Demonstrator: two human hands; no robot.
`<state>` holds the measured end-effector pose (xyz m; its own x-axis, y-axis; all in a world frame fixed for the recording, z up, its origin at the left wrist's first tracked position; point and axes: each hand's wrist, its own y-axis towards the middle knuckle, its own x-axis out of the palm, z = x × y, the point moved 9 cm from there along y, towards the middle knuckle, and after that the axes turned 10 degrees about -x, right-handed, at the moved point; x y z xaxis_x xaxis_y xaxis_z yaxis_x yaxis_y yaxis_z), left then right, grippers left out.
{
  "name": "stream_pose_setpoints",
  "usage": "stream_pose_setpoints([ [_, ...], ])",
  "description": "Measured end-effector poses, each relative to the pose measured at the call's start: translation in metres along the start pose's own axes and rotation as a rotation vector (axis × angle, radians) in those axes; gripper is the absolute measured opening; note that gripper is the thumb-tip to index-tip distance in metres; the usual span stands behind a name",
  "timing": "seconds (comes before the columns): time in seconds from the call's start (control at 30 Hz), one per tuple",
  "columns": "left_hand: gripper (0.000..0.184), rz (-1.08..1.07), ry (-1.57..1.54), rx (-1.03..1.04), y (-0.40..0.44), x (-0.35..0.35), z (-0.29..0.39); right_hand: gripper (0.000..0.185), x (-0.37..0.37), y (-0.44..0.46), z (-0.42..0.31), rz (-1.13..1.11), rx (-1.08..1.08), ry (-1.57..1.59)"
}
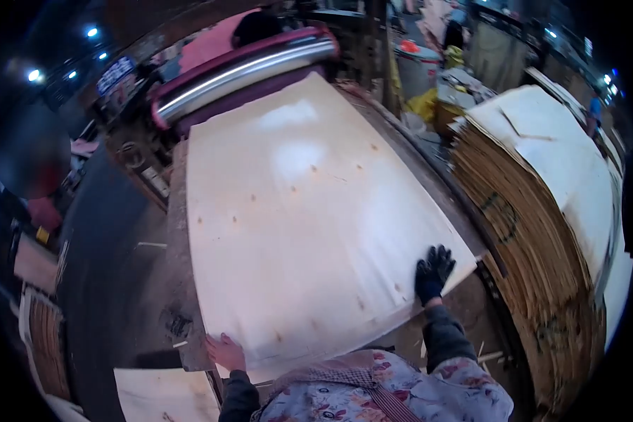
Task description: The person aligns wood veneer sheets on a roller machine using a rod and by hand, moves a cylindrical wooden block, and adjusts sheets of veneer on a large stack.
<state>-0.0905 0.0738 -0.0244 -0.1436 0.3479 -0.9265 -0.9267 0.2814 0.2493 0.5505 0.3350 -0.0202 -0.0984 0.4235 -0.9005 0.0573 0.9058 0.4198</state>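
Note:
A large pale veneer sheet (295,218) with small brown knots lies flat across the machine table, its far edge close to a shiny metal roller (246,76) with pink ends. My left hand (226,352), bare, rests at the sheet's near left corner with its fingers spread. On the near right part of the sheet lies my right hand (435,273) in a black glove, fingers apart and palm down. Neither hand is closed around anything.
A tall stack of veneer sheets (534,232) stands at the right. Another pale sheet (165,394) is low at the left. A grey bin (418,70) with something red on top stands at the back. Someone's dark head (257,29) shows behind the roller.

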Motion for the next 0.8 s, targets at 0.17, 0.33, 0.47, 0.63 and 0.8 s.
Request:
stream_pose_setpoints([
  [0.17,0.054,-0.005,-0.030,-0.034,-0.003,-0.014,0.005,0.055,-0.019,0.002,-0.015,-0.014,-0.027,-0.032],
  [0.33,0.055,-0.019,-0.077,-0.022,-0.002,-0.022,0.010,0.056,-0.012,-0.001,-0.010,-0.030,-0.050,-0.054],
  [0.47,0.056,0.013,-0.079,-0.011,-0.001,-0.020,0.008,0.058,-0.011,-0.002,-0.011,-0.015,-0.059,-0.101],
  [0.63,0.058,-0.020,-0.086,-0.043,0.000,-0.016,0.003,0.054,-0.012,-0.002,-0.011,0.031,-0.061,-0.089],
  [0.8,0.058,-0.024,-0.127,-0.078,0.000,-0.024,0.003,0.058,-0.009,0.000,-0.007,-0.200,0.039,-0.023],
])
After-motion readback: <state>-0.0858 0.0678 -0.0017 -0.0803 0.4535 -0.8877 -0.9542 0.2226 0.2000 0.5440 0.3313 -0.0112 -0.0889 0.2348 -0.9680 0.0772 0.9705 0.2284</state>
